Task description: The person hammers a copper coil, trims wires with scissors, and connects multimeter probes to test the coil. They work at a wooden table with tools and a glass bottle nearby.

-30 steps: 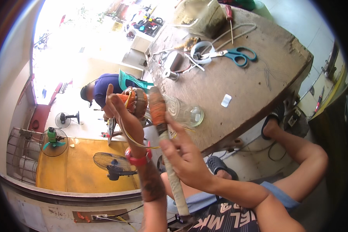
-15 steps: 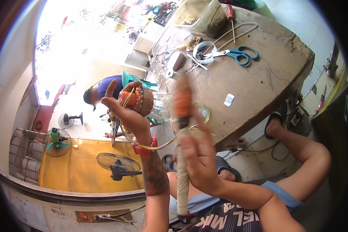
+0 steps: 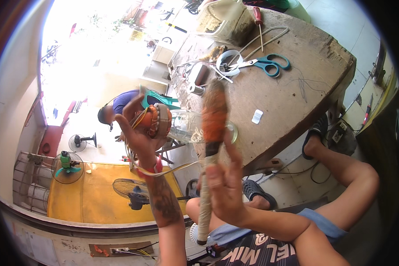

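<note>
My left hand [image 3: 139, 142] is closed around a small motor stator [image 3: 163, 120] with orange windings and a grey metal core. Thin yellow and white wires [image 3: 175, 170] trail from it past my wrist, toward the right hand. My right hand [image 3: 226, 195] is wrapped round the cream, tape-bound handle of a long tool [image 3: 204, 217]. The tool stands nearly upright, its thick orange-and-brown head just right of the stator and apart from it. That head is blurred, so its exact kind is unclear.
On the worn wooden table lie teal-handled scissors [image 3: 270, 66], a white tape roll [image 3: 229, 62], a red screwdriver [image 3: 258, 22] and a wire spool [image 3: 196, 90]. A glass jar [image 3: 181, 124] lies behind the tool. A person [image 3: 119, 104] is beyond; fans [image 3: 137, 195] stand at left.
My left hand has moved slightly left and down, and the stator in it has turned a little. The tool remains in my right hand, its head tilted slightly more to the right.
</note>
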The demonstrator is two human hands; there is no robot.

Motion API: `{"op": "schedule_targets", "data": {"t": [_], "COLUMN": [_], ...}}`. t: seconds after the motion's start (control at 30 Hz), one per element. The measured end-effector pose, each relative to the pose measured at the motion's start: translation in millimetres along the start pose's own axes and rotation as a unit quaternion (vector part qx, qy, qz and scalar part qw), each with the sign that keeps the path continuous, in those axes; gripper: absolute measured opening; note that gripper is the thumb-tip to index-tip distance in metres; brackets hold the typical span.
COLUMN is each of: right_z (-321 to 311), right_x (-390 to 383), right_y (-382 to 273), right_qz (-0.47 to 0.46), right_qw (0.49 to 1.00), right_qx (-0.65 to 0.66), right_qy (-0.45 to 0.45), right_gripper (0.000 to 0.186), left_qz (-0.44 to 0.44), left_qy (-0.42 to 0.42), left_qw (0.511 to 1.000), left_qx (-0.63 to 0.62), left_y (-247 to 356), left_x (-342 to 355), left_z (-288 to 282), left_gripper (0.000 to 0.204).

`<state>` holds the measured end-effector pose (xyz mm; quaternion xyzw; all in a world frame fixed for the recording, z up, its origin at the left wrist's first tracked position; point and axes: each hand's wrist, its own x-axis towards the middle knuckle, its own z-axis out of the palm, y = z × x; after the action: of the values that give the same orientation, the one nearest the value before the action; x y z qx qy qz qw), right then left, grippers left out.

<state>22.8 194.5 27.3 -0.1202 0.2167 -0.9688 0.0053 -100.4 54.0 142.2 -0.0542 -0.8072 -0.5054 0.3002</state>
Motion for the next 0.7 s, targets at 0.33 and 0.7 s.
{"op": "schedule_targets", "data": {"t": [0.33,0.7], "right_z": [6,0], "right_x": [6,8], "right_y": [3,-9], "right_qz": [0.028,0.041], "right_qw": [0.997,0.996], "right_qx": [-0.058,-0.061], "right_qy": [-0.034,-0.041], "right_gripper": [0.066,0.068], "left_qz": [0.05,0.096], "left_qy": [0.084,-0.126], "left_qw": [0.995,0.987], "left_qx": [-0.002,-0.024], "left_y": [-7,-10], "left_x": [-8,10], "left_z": [22,4], "left_gripper": [0.074,0.072]}}
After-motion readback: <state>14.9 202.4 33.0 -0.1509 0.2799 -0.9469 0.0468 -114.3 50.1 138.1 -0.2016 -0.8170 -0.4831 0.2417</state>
